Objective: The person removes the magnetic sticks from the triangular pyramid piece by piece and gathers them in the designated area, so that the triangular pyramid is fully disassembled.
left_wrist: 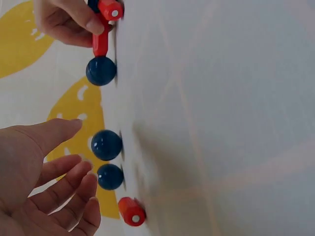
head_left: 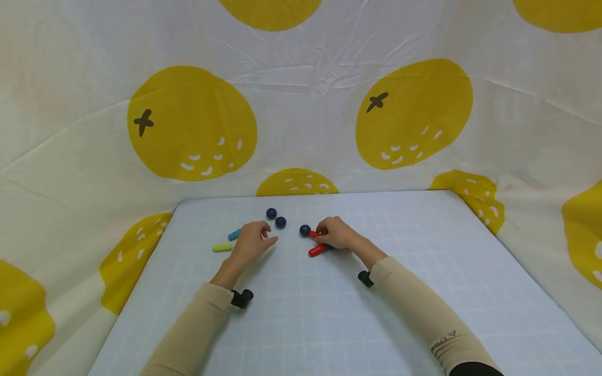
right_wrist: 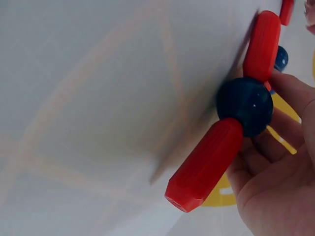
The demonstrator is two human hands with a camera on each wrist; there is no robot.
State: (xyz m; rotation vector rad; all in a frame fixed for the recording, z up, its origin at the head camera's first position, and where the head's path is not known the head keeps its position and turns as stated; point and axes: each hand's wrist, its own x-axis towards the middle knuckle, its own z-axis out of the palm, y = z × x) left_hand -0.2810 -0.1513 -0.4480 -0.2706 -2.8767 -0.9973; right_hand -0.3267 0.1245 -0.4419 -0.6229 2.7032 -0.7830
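My right hand [head_left: 337, 233] pinches a red rod [left_wrist: 101, 42] with a dark blue ball [left_wrist: 101, 71] at its far end. The other end meets a second dark blue ball [right_wrist: 244, 106], from which two more red rods [right_wrist: 206, 164] stick out, one toward the left in the head view. My left hand [head_left: 253, 241] is held over the table, fingers loosely bent and thumb apart, with nothing between them. Just beyond its fingers are two loose dark blue balls [head_left: 280, 222]. Another red rod [left_wrist: 132, 211] shows beside them in the left wrist view; the left hand hides it in the head view.
Left of the left hand lie a blue rod [head_left: 234, 234], partly covered by it, and a yellow-green rod [head_left: 222, 247]. The table [head_left: 301, 324] has a pale checked cover. A cloth [head_left: 310, 136] with yellow fruit prints hangs behind and at both sides.
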